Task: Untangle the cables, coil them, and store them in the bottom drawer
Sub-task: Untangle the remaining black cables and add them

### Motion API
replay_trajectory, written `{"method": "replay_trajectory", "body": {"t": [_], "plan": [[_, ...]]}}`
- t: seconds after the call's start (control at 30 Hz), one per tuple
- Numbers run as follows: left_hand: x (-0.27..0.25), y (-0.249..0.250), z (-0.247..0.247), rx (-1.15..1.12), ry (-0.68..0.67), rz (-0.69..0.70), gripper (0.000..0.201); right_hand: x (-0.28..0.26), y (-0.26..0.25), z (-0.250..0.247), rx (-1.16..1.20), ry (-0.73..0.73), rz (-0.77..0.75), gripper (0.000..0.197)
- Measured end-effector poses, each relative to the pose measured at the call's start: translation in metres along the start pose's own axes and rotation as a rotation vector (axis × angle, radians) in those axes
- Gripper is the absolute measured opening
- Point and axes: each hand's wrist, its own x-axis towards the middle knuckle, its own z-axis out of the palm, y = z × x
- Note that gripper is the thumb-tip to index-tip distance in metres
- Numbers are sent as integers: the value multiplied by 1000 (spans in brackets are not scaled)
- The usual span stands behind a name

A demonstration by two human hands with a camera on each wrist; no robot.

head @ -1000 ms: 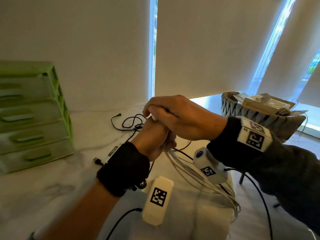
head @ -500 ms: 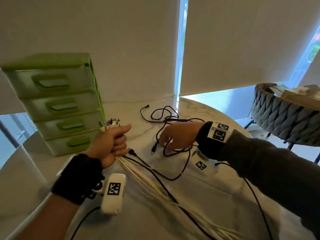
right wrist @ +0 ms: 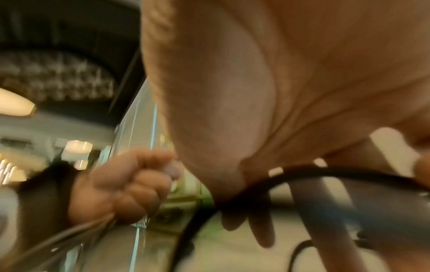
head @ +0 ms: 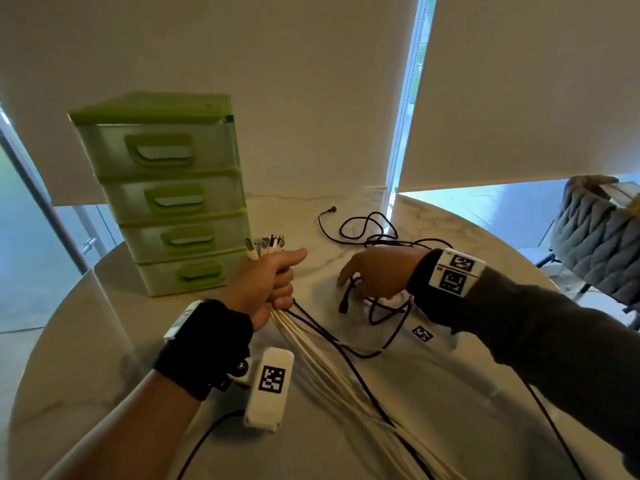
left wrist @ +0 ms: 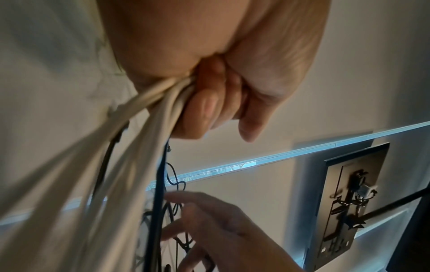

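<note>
My left hand (head: 273,282) grips a bundle of white cables (head: 332,368) in a fist, just in front of the green drawer unit (head: 162,195). Their plugs (head: 266,244) stick up above the thumb, and the cables trail toward me across the table. A black cable (left wrist: 160,184) hangs along with the bundle. My right hand (head: 377,271) reaches palm-down into the black cable tangle (head: 374,237). Its fingers (left wrist: 186,200) are spread and nearly straight, and a black strand (right wrist: 302,173) runs across them. The bottom drawer (head: 194,271) is closed.
All the drawers of the unit are closed. The round marble table (head: 86,358) ends close on the left and near sides. A grey woven chair (head: 595,244) stands beyond the table at the right. Roller blinds cover the windows behind.
A second ago both hands were clasped together at the cable ends. The right hand has let go and moved right onto the black cables, while the left keeps the white bundle near the drawers.
</note>
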Motion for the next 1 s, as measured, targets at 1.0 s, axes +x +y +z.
{"method": "replay_trajectory", "body": {"t": [1.0], "plan": [[-13,18,0,-101,95,154,46,-73,8,-89,1132,1149,-417,13]]}}
